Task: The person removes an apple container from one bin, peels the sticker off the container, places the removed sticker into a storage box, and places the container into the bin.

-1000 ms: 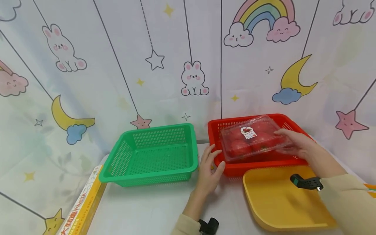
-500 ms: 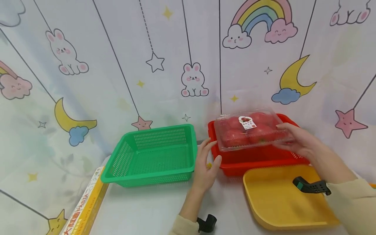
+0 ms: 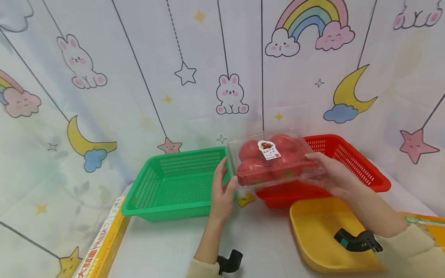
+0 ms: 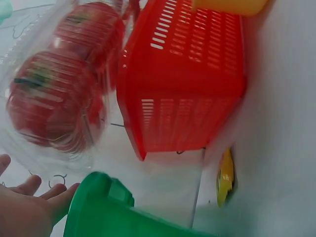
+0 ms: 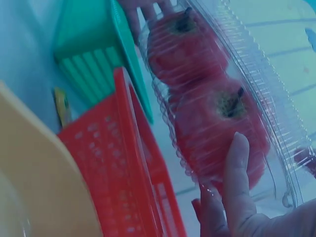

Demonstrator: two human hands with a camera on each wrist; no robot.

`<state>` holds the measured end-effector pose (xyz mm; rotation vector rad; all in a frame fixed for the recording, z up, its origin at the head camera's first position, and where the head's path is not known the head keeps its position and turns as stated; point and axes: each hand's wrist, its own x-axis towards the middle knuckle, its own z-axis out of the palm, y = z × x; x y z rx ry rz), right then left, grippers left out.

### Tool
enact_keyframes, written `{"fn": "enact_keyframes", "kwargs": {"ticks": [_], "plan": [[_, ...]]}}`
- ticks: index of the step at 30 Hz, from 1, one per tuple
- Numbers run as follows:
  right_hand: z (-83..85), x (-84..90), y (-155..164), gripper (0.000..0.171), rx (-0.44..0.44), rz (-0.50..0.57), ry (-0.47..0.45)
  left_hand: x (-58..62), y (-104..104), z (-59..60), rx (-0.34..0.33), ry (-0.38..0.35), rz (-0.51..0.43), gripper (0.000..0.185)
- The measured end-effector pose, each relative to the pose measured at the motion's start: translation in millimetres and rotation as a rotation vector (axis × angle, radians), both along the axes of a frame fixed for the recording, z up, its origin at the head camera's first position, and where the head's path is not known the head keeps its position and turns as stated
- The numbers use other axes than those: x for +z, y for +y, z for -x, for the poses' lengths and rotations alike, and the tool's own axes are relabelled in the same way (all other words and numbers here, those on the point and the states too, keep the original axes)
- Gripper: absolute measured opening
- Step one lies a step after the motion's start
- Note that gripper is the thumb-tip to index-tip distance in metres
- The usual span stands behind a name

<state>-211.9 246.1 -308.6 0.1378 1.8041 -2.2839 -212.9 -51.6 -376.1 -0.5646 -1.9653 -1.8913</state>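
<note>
- Two hands on one clear clamshell box of tomatoes [image 3: 272, 160], raised above the gap between green basket [image 3: 177, 185] and red basket [image 3: 347, 162].
- Left hand [image 3: 222, 191]: fingers straight, pressed flat against the box's left end.
- Right hand [image 3: 330, 173]: fingers curled under the right end, thumb on top, gripping.
- Below: yellow tray [image 3: 323, 231], small yellow wrapper [image 3: 246, 199], white table [image 3: 167, 247], pasta carton [image 3: 99, 241].

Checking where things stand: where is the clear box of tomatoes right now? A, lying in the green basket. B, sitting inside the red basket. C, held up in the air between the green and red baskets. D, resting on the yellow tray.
C: the clear box of tomatoes is held in the air by the right hand and left hand, between the green basket and the red basket.
</note>
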Motion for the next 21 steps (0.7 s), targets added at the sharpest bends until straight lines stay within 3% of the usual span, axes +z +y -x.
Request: {"fn": "enact_keyframes", "kwargs": {"ticks": [6,13,21], "plan": [[-11.8,-0.7,-30,0.045,0.061,-0.071,0.045,0.1,-23,-13.5,-0.007,-0.059,-0.007,0.062],[-31.0,-3.9,-56,0.078,0.181,-0.355,0.205,1.6,-55,-28.7,0.029,-0.014,-0.018,0.061],[-49.9,-7.5,-66,0.081,0.239,-0.598,0.337,1.7,-79,-52.6,0.056,-0.011,-0.015,0.059]]}}
